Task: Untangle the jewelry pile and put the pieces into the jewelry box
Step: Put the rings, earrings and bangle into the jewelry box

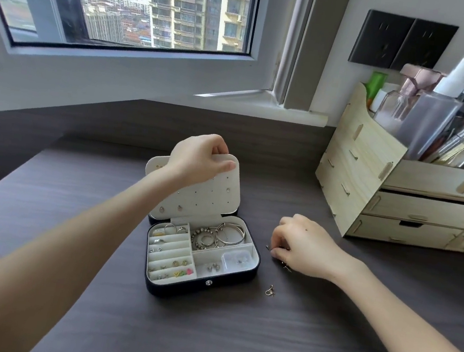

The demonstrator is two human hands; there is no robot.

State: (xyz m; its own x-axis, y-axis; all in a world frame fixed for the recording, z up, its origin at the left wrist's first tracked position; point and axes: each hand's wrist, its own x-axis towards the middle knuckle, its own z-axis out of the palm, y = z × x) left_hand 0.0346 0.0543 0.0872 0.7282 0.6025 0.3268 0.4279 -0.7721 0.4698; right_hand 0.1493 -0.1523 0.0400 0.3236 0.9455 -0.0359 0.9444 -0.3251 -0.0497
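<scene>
The jewelry box [183, 289] sits open in the middle of the desk [235, 335], nearer the back edge than the front. From where I stand it looks well filled. Bangles [231, 233] and a beaded ring lie in the back right compartment, rings [171, 229] stand in the padded rolls on the left, small studs [179, 263] sit in the rows nearer the front, and a little clear case [237, 259] fills the front right compartment.

The left hand [198, 157] grips the top edge of the upright earring panel [208, 193], thumb on the face and fingers curled over the back, holding it tipped up in front of the lid [153, 167].

The right hand [306, 246] rests knuckles-up on the desk just right of the box. Its fingers [275, 251] are bent down onto a few loose pieces [268, 247]. I cannot tell whether one is actually pinched, as the tips are partly hidden. Another bit [286, 266] shows at the heel of that hand, and a single gold earring [270, 290] lies apart, nearer the front edge.

I would judge the job mostly done. No tangled heap is visible, only these few small items outside the box. What is left seems to be picking them up one by one and seating them, perhaps on the panel being held.

A wooden organiser [368, 191] full of bottles stands at the back right corner.
</scene>
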